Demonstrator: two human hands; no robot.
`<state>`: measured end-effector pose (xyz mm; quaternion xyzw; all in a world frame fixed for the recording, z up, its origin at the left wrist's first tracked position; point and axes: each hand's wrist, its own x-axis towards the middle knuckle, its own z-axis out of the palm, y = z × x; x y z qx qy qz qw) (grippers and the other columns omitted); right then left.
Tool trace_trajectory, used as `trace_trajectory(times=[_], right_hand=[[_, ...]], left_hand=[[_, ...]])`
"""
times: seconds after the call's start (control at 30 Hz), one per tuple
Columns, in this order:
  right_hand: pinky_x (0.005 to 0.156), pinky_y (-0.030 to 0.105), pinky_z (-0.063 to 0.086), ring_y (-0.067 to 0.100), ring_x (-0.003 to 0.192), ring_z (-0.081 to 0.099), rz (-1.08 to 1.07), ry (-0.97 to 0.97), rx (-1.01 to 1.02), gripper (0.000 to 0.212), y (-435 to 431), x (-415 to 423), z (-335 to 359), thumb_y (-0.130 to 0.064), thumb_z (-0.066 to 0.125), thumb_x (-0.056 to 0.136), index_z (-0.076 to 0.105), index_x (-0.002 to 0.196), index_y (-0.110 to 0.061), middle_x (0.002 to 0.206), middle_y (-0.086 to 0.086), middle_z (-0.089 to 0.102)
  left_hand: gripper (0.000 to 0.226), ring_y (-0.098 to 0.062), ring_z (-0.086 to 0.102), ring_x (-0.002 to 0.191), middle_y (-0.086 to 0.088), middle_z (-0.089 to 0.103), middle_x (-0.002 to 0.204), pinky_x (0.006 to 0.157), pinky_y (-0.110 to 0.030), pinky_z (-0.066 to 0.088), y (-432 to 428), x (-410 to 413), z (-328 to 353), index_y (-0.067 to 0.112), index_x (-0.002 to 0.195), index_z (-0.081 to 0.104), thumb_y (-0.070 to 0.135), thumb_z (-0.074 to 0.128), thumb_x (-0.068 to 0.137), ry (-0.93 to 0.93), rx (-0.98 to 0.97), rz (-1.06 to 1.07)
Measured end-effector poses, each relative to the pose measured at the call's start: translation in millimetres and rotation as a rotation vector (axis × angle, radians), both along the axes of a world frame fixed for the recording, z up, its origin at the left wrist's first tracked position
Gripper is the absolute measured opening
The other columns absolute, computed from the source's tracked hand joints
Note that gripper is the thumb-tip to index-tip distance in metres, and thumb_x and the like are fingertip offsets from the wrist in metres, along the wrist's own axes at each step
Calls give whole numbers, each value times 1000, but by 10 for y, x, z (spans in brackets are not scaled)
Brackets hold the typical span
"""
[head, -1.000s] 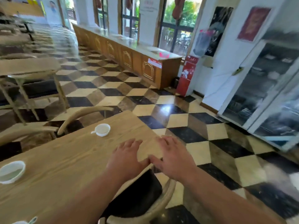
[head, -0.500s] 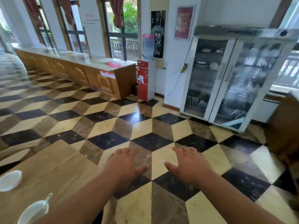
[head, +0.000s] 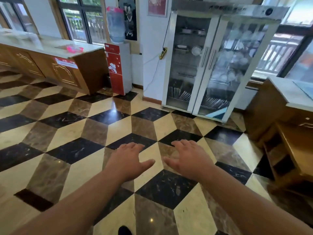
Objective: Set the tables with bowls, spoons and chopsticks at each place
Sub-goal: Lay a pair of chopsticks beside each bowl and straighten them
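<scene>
Most of the frame is filled by a floor (head: 71, 133) of black, brown and cream diamond tiles. A long wooden counter (head: 50, 65) is seen at the upper left. A glass-door cabinet (head: 210, 65) stands at the upper centre-right; stacked dishes and upright utensils, perhaps chopsticks and spoons, are seen blurred inside. A red water dispenser (head: 117, 68) is placed between them. At lower centre, the left hand (head: 127, 160) and right hand (head: 188, 158) are held palm-down, fingers spread loosely, nothing held.

The single head view looks forward and down, across the tiled floor (head: 108, 133) toward a glass-doored cabinet (head: 208, 65).
</scene>
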<state>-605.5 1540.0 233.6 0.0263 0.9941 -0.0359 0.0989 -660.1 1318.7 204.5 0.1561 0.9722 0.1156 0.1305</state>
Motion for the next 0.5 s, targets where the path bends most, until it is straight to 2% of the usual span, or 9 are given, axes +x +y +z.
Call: trace_trajectory(times=[0.3,0.5], right_hand=[[124,47,34,26,154,34,-15,-102,53,79,-466,-2263,62,-76,40,99,31,164,-33,167,-1,39],[125,50,36,28,154,38,80,-125,47,81,-1145,-3719,-158,-80,34,98,35,162,-31,167,2,41]], left_hand=[[87,-27,41,153,3,42,168,123,-56,39,-580,-2341,-323,36,160,39,86,44,90,-55,144,51],[84,-24,50,144,5,50,160,114,-51,45,-1381,-3411,-551,38,154,45,88,45,87,-93,139,220]])
